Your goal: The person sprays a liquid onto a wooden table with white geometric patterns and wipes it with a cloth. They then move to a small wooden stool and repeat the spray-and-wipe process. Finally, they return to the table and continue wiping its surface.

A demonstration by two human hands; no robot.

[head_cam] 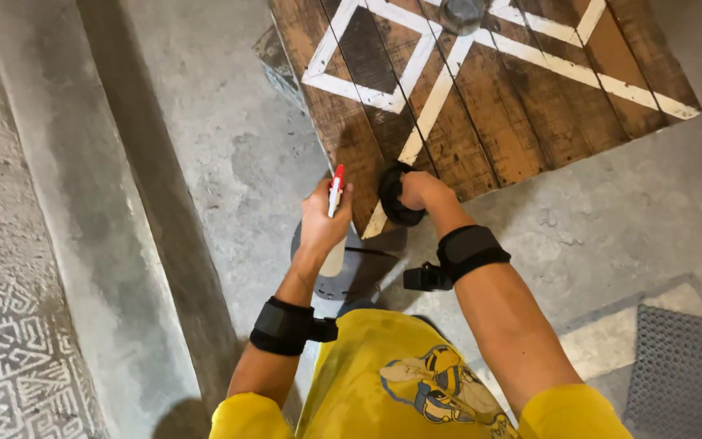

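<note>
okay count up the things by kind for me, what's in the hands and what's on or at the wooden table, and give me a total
Spray bottles: 1, the spray bottle with a red nozzle, in the left hand
Black cloths: 1, the black cloth under the right hand
Wooden tables: 1, the wooden table
Metal bowls: 1, the metal bowl
Total: 4

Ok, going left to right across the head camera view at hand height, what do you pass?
Patterned floor → raised concrete strip → left hand holding a spray bottle → right hand pressing a black pad on the wooden tabletop → bare concrete floor.
</note>
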